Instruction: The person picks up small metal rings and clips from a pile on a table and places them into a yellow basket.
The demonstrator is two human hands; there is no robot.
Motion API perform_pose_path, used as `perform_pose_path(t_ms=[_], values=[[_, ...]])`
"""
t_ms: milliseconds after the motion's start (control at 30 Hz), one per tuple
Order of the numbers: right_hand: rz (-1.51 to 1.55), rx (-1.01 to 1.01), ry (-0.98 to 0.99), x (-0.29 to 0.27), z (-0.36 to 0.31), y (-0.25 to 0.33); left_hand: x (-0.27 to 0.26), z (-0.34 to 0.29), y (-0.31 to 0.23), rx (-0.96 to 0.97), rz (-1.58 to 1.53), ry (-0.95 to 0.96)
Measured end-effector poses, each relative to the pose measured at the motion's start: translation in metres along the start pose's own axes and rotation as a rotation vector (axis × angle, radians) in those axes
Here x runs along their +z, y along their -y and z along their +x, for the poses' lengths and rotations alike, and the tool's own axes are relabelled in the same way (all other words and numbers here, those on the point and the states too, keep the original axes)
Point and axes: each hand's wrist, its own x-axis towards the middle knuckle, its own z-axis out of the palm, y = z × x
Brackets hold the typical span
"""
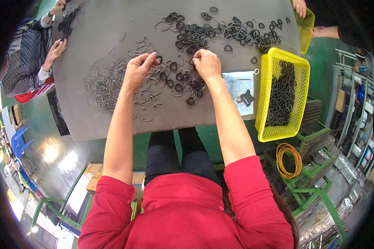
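Note:
My left hand (138,70) pinches a small black D-shaped ring (158,60) between thumb and fingertips, just above the table. To its right, my right hand (207,64) is closed, fingertips together at a dark piece that is mostly hidden. Between and below the hands lies a loose group of black rings (179,87). Thin curved metal hooks (106,89) are strewn in a wide heap at the left, some reaching under my left hand. A bigger pile of black rings mixed with hooks (191,35) spreads beyond my right hand.
A yellow basket (263,99) holding many black rings stands at the table's right edge, beside a pale blue pouch (236,79) with a dark piece on it. Co-workers' hands (56,48) are at the far left and far right; another yellow basket (306,31) is there. The grey table (91,124) ends before me.

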Motion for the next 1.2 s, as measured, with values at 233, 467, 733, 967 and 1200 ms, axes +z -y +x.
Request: perform_pose_path(t_ms=[233,467,733,967,1200], values=[[-0.059,-0.028,-0.201,-0.004,-0.011,-0.012,0.019,-0.007,-0.007,-0.006,-0.924,0.143],[-0.141,0.045,-0.025,-0.001,-0.003,-0.009,0.073,0.004,0.017,0.233,0.632,-0.253],[1.296,0.440,0.129,-0.011,-0.009,-0.029,0.050,-0.006,0.012,0.117,0.318,-0.015],[0.044,0.194,0.032,0.006,0.002,0.010,-0.004,-0.034,0.016,0.014,-0.880,0.291],[1.449,0.261,0.356,-0.027,-0.009,-0.015,0.044,-0.035,0.028,0.028,0.493,-0.288]])
